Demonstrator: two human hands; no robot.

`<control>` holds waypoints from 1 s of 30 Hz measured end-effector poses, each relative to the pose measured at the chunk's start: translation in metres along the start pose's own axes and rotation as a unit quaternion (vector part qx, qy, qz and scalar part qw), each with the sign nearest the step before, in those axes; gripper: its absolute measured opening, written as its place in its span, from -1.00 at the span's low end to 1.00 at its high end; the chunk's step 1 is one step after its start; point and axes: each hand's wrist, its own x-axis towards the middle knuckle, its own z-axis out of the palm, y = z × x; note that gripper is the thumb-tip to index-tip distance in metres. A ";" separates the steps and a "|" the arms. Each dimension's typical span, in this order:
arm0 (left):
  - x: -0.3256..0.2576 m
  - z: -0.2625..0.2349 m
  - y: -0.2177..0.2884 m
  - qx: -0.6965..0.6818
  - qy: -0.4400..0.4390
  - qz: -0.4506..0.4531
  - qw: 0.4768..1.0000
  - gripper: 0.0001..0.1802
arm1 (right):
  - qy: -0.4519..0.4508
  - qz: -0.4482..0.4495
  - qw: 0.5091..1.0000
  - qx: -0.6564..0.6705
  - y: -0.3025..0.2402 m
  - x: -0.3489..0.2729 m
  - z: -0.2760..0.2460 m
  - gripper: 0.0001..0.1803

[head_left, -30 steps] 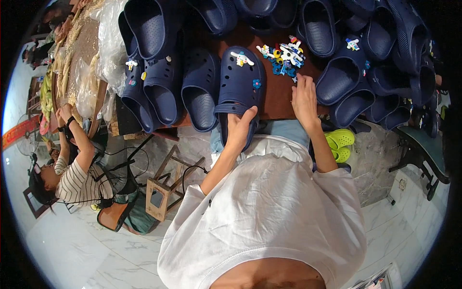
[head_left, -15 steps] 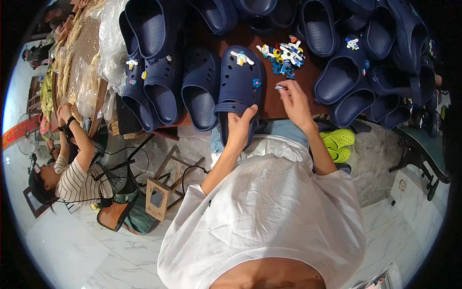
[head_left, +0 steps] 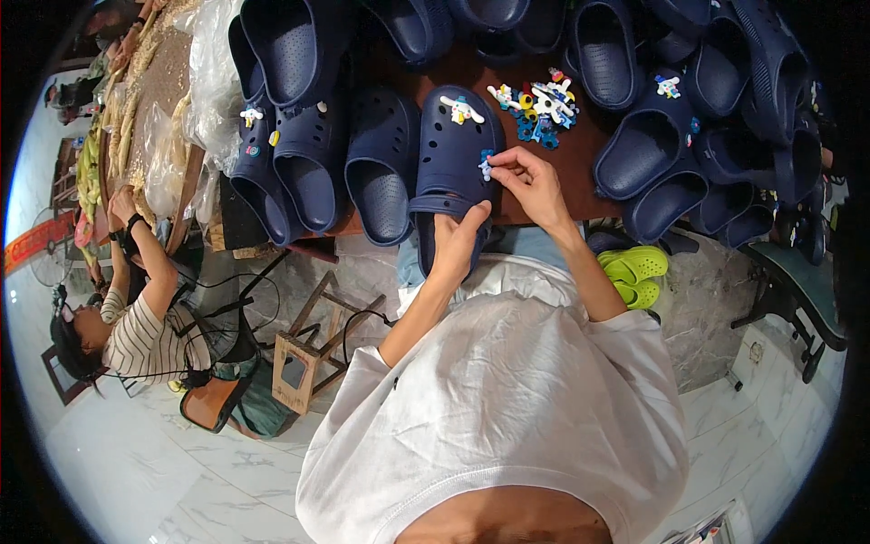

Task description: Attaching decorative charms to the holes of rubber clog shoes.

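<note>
The left hand (head_left: 458, 243) gripped the heel of a navy clog (head_left: 450, 154) at upper centre; the right hand (head_left: 533, 184) pinched a small charm (head_left: 487, 167) against its side

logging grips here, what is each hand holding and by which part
Left hand grips the navy clog at its heel end; right hand pinches a small shoe charm by its edge at the fingertips.

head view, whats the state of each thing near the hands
navy clog: flat on the table, toe away, one white charm fixed on top
left hand: gripping the clog's heel
right hand: pinching a small blue charm at the clog's side
charm pile: loose on the brown table
</note>
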 end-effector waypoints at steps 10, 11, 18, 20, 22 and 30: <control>0.002 -0.001 -0.003 -0.043 0.004 -0.011 0.999 -0.45 | 0.019 -0.138 0.976 -0.166 -0.021 0.000 0.000 -0.91; 0.002 -0.001 -0.003 -0.034 0.008 -0.007 0.999 -0.47 | 0.017 -0.136 0.977 -0.163 -0.022 -0.001 0.000 -0.90; 0.002 0.000 0.000 -0.057 0.001 -0.027 0.998 -0.53 | -0.002 -0.173 0.969 -0.174 -0.010 0.001 -0.004 -0.85; 0.003 0.000 0.001 -0.070 -0.001 -0.037 0.997 -0.51 | 0.002 -0.194 0.964 -0.182 -0.005 0.003 -0.005 -0.86; 0.004 -0.002 0.000 -0.076 -0.003 -0.047 0.996 -0.51 | 0.003 -0.216 0.958 -0.189 -0.004 0.002 -0.004 -0.86; 0.004 0.005 -0.001 -0.091 0.027 -0.040 0.995 -0.55 | -0.008 -0.201 0.922 -0.330 -0.001 -0.032 0.000 -0.47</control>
